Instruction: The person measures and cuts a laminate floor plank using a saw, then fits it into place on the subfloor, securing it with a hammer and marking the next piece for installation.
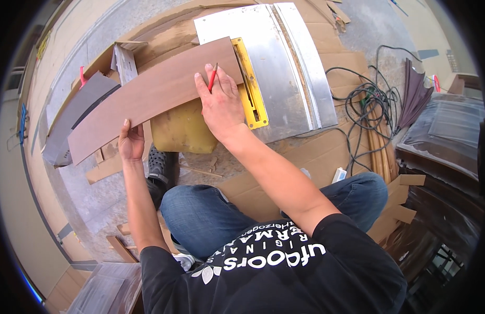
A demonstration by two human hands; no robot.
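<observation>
A long brown laminate-like board lies slantwise before me, its right end over a silver metal table top, next to a slotted yellow insert plate. My left hand grips the board's near edge toward its left end, thumb on top and fingers underneath. A red pencil is pinched in my right hand, which rests on the board near its right end, its index finger extended. Below the board is a yellow, rounded block-like thing, partly covered.
Cardboard sheets cover much of the floor. A coiled dark cable lies on the right beside a folded dark umbrella and wooden strips. Plastic-wrapped brown panels stand far right. An open long carton sits at left.
</observation>
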